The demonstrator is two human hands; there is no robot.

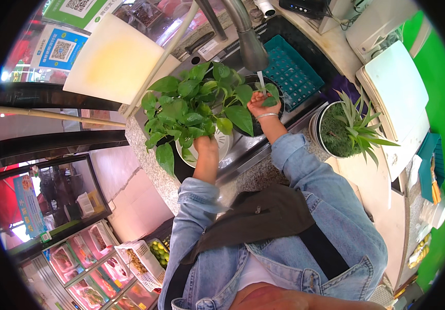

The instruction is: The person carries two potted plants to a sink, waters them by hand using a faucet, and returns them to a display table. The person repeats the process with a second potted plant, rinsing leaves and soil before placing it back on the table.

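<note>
My left hand [206, 146] reaches under a leafy green pothos [187, 104]; the leaves cover its fingers, so its grip is hidden. Below the foliage shows a white round slotted plastic piece [225, 144]. My right hand [262, 101], with a bangle at the wrist, is palm up and cupped. Running water [261, 82] from the grey metal faucet [254, 54] falls onto it. Pothos leaves [271, 95] lie against this palm; whether the fingers grip them is unclear. A dark round container [248, 130] sits beneath, in the metal sink [241, 155].
A teal perforated basket [290, 73] lies at the sink's far right. Near my right forearm stands a white pot [315, 126] with a spiky-leaved plant [362, 124]. A white board [112, 62] leans at left beside a pale pole [160, 66]. The stone counter edge [148, 155] borders the sink.
</note>
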